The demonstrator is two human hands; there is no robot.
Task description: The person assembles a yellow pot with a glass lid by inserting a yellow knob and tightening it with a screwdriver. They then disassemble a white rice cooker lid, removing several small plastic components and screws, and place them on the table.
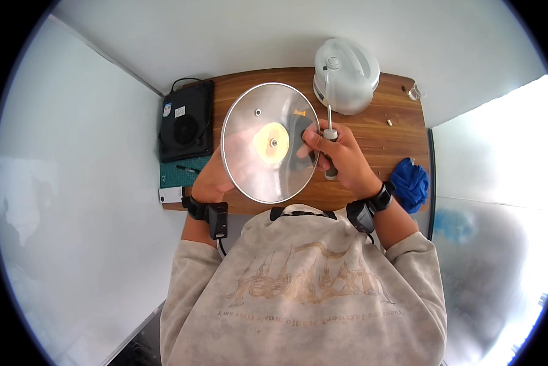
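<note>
A round glass pot lid point(249, 110) with a metal rim is held up over the wooden table, its underside toward me, a yellowish disc and screw at its centre. My left hand point(216, 177) grips the lid from behind at its lower left. My right hand point(338, 155) holds a screwdriver point(329, 125) with a grey handle, its metal shaft pointing away toward the far edge. The right fingers also touch the lid's right rim near a dark knob part.
A white plastic appliance point(347, 76) stands at the back of the wooden table point(396, 134). A black device with a fan grille point(187, 122) lies at the left on a green mat. A blue cloth point(411, 183) sits at the right edge. Small screws lie near the back right.
</note>
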